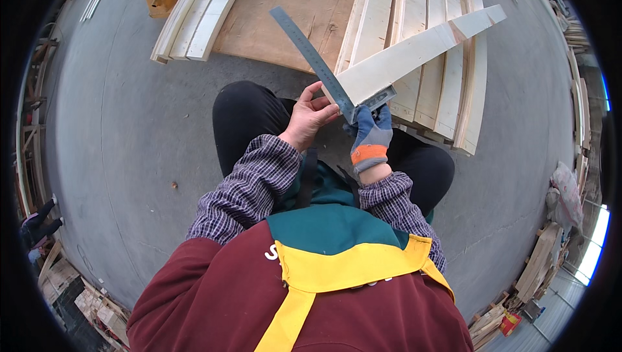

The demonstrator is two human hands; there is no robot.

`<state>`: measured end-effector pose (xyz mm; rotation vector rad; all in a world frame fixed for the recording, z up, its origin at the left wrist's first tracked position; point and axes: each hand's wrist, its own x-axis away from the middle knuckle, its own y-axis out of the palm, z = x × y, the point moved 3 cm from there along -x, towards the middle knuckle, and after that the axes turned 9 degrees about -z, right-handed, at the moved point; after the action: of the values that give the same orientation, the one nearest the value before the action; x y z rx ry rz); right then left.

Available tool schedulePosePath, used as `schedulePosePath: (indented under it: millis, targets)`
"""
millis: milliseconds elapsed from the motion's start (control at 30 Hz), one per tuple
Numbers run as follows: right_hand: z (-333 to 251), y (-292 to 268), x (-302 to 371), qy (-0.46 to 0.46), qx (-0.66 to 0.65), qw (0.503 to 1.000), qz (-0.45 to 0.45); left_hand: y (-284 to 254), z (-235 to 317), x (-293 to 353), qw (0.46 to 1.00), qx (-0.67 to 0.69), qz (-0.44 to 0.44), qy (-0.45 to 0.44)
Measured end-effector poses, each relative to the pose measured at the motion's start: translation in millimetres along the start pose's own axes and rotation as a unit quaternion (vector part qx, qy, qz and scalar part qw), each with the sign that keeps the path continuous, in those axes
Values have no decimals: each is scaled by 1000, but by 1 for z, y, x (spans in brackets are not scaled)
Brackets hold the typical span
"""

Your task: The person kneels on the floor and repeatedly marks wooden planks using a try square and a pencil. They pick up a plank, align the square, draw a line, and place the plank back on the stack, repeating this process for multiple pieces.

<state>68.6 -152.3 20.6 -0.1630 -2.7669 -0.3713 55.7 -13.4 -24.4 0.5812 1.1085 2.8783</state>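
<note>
One metal square's corner (346,104) lies between left fingers (329,113) and right fingers (383,117).

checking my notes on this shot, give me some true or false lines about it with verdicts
1. The right hand wears a glove. True.
2. The left hand is gloved too. False: it is bare.
3. The metal square is at the far end of the pale board. False: it is at the near end.
4. The pale board crosses over other boards. True.
5. The floor is green. False: it is grey.
</note>
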Motion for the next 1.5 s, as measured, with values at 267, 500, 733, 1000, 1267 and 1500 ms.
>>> schedulePosePath:
  millis: [267, 500, 733, 1000, 1267, 1500]
  targets:
    - [2, 0, -2, -5, -22, 1000, 1, -1, 2, 1, 1000, 7, -15, -18]
    - [3, -1, -2, -16, -24, 1000, 7, 1, 2, 1, 1000, 2, -19, -4]
    - [3, 0, -4, -11, -31, 999, 2, 0, 2, 1, 1000, 2, -23, -3]
    - [2, 0, -1, -9, -9, 1000, 22, 0, 2, 0, 1000, 2, -27, -2]
    - [4, -1, -3, -14, -18, 1000, 13, 1, 6, 3, 1000, 9, -30, 0]
    - [2, 0, -3, -8, -23, 1000, 6, 4, 8, 0, 1000, 1, 13, -9]
